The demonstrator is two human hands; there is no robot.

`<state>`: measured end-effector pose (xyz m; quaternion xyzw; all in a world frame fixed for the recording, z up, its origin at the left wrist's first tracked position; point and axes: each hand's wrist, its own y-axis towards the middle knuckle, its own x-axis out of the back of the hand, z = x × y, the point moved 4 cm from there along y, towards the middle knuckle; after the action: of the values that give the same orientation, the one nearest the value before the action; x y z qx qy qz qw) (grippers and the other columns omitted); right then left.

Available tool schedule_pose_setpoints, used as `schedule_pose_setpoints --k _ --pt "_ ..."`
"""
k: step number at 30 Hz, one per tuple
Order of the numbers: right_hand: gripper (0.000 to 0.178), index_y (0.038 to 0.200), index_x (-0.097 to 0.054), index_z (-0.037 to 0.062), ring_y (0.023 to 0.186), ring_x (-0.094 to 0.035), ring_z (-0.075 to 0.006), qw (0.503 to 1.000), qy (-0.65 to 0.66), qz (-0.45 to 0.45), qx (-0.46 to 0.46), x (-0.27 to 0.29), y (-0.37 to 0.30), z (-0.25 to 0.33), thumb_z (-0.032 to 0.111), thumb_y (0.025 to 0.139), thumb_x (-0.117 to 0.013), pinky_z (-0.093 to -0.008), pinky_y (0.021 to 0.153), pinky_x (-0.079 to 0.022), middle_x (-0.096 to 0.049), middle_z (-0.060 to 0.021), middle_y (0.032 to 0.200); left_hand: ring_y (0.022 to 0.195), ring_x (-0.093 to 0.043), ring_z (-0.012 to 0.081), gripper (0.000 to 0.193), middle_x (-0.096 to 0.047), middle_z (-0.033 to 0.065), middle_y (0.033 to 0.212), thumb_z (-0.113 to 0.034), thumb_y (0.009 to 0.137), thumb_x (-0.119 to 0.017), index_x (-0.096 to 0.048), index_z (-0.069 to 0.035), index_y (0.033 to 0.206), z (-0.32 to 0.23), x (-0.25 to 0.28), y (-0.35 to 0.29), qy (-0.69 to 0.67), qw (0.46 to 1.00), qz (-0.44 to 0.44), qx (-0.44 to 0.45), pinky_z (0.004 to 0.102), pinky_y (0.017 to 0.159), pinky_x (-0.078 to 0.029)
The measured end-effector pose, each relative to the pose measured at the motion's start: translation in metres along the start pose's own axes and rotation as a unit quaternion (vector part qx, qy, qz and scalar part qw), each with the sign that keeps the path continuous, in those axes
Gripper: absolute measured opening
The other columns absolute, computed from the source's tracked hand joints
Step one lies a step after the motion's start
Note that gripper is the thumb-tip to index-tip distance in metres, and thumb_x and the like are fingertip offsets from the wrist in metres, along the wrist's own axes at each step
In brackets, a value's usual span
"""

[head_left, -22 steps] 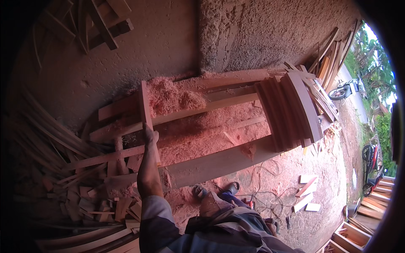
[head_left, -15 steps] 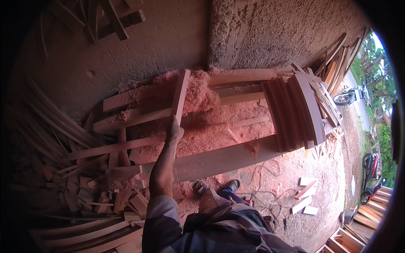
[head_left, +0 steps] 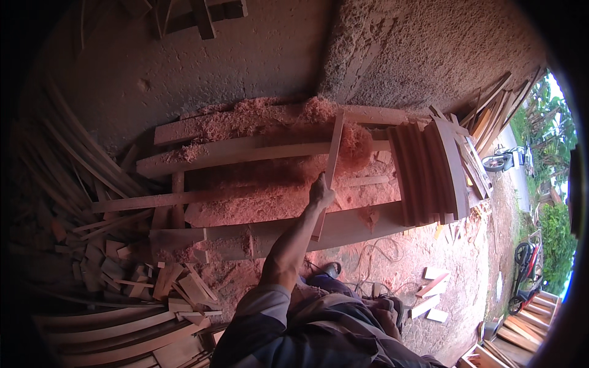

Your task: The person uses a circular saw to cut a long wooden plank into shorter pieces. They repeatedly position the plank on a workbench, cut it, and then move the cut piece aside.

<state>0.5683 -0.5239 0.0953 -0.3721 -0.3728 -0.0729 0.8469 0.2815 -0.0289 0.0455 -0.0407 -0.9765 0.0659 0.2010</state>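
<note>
Head: straight, narrow wooden strip [head_left: 335, 146]

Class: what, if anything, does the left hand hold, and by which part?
The left hand holds a long, straight, pinkish-brown wooden strip near its middle.

Your left hand [head_left: 320, 193] has carried the wood strip [head_left: 335, 144] rightward, and the heap of shavings [head_left: 356, 147] has shifted with it, now near the stack of curved boards [head_left: 423, 175].
</note>
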Motion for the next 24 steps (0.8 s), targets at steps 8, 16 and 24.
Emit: schedule_pose_setpoints --k 8,16,24 --pt "0.038 0.118 -0.072 0.004 0.081 -0.068 -0.0221 0.995 0.09 -0.022 0.022 0.035 -0.026 0.062 0.017 0.082 -0.073 -0.0325 0.075 -0.052 -0.072 -0.0073 0.091 0.119 -0.063 0.0434 0.076 -0.064 0.0305 0.127 -0.008 0.071 -0.061 -0.046 0.003 0.144 0.043 0.035 -0.116 -0.087 0.995 -0.004 -0.045 0.0437 0.099 -0.052" --pt "0.039 0.119 -0.071 0.003 0.076 -0.067 -0.0201 0.977 0.178 -0.002 0.113 0.073 -0.022 0.166 0.014 0.081 -0.073 -0.0312 0.071 -0.051 -0.071 -0.0064 0.088 0.103 -0.069 0.0323 0.064 -0.067 0.0195 0.114 -0.002 0.073 -0.062 -0.051 -0.001 0.136 0.114 0.11 -0.192 -0.213 0.942 -0.247 0.082 0.0409 0.087 -0.056" --pt "0.041 0.12 -0.071 0.002 0.072 -0.066 -0.018 0.955 0.202 0.083 0.202 0.09 -0.025 0.264 0.012 0.08 -0.073 -0.0299 0.068 -0.05 -0.069 -0.0054 0.085 0.114 -0.064 0.0384 0.079 -0.059 0.0253 0.13 0.0 0.074 -0.06 -0.037 -0.001 0.149 0.105 0.137 -0.269 -0.141 0.892 -0.398 0.163 0.0441 0.098 -0.052"
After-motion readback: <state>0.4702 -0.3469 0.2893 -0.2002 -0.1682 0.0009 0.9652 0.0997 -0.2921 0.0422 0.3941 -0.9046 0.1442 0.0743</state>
